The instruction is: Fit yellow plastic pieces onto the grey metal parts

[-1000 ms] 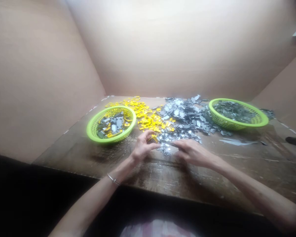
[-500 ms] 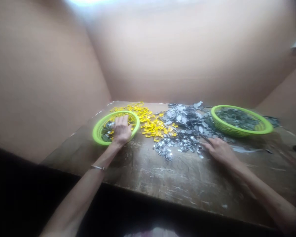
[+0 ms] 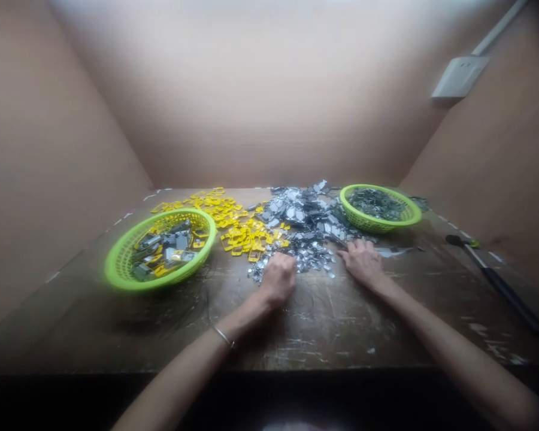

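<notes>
My left hand (image 3: 278, 279) rests on the near edge of the heap of small grey metal pieces (image 3: 303, 224), with its fingers curled down into the pieces. What they hold, if anything, is hidden. My right hand (image 3: 363, 261) lies palm down on the right edge of the same heap, fingers stretched forward. A pile of yellow plastic frames (image 3: 238, 227) lies just left of the grey heap. The left green basket (image 3: 117, 263) holds assembled grey and yellow parts.
A second green basket (image 3: 377, 226) with grey pieces stands at the back right. A dark-handled tool (image 3: 494, 278) lies on the right of the worn wooden table (image 3: 323, 329). Cardboard walls close in the left, back and right sides.
My left hand left the left basket and came back to the grey heap. My right hand stayed at the heap's right edge. The camera view shifted to the right.
</notes>
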Demonstrator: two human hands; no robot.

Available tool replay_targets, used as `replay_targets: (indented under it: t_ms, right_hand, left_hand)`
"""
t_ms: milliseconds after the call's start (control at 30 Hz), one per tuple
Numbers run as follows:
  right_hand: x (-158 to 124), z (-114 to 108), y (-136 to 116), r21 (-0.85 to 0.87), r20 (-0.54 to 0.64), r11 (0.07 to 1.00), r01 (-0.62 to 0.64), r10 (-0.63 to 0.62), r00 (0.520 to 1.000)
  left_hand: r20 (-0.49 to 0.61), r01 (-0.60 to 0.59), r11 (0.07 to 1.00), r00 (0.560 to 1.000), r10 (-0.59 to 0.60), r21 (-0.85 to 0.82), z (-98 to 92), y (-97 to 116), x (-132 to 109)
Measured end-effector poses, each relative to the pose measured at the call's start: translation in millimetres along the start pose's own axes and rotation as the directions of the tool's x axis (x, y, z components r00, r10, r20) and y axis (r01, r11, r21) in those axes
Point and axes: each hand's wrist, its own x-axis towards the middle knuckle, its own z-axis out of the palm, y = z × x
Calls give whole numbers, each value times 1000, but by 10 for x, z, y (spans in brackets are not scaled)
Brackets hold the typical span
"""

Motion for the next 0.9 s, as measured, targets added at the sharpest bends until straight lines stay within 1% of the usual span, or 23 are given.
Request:
replay_targets:
  t_ms: [100,200,300,367,467,533,567,600,633,667,700,733,767,800,833,867,900]
  right_hand:
    - [6,-32,27,-21,3,1000,13,-13,1000]
    - [43,-89,53,-35,5,999,15,-14,1000]
    - [120,-173,4,-47,-59,999,-11,9,998]
    - [191,-230,-105,-26,-100,1000,9,-12,995]
    - [318,-261,-366,45,-145,991,129,-121,982]
    - [408,-232,-550,83,-167,977,195,-180,969]
    - [451,-209,-627,100,-165,971,219,-201,966]
    - [487,-188,-690,113,-166,966,233,-212,963]
    - [515,-173,-736,120,-175,963,242,-220,960]
    - [528,-171,-767,122,-200,962,246,-219,955]
    - [524,-182,-786,119,-240,961,249,-215,947]
    - [500,-208,-800,116,-288,959,260,-218,932]
    - [456,-247,-813,112,-343,951,288,-235,910]
    - [393,-294,-830,108,-394,935,338,-272,878]
    - [315,-345,-854,101,-435,903,418,-338,835]
    - [229,-394,-886,86,-475,850,519,-423,772]
    - [142,-437,-924,64,-499,781,621,-514,698]
  left_hand:
    - [-24,3,998,1000,-5,-64,5,-7,-24]
    - [-106,5,986,994,-23,-164,-22,-37,-50]
    - [-174,14,974,983,-55,-227,-40,-72,-62]
    - [-199,35,967,976,-87,-253,-44,-97,-66]
    - [-242,72,945,958,-154,-319,-50,-129,-76]
    - [-247,99,908,945,-213,-406,-64,-139,-87]
    - [-233,121,875,938,-255,-470,-76,-141,-91]
    - [-203,146,823,932,-301,-548,-91,-142,-93]
    - [-159,174,748,922,-352,-641,-108,-141,-91]
    - [-104,202,643,909,-405,-739,-129,-141,-84]
    - [-33,226,509,892,-450,-831,-150,-142,-74]
    - [52,247,356,877,-478,-901,-173,-145,-60]
    - [143,268,200,863,-484,-942,-194,-150,-45]
    - [230,291,58,851,-472,-955,-213,-156,-31]
    - [309,317,-57,842,-443,-947,-227,-162,-18]
    - [367,341,-138,835,-410,-930,-235,-167,-9]
    - [398,351,-188,831,-390,-917,-238,-170,-2]
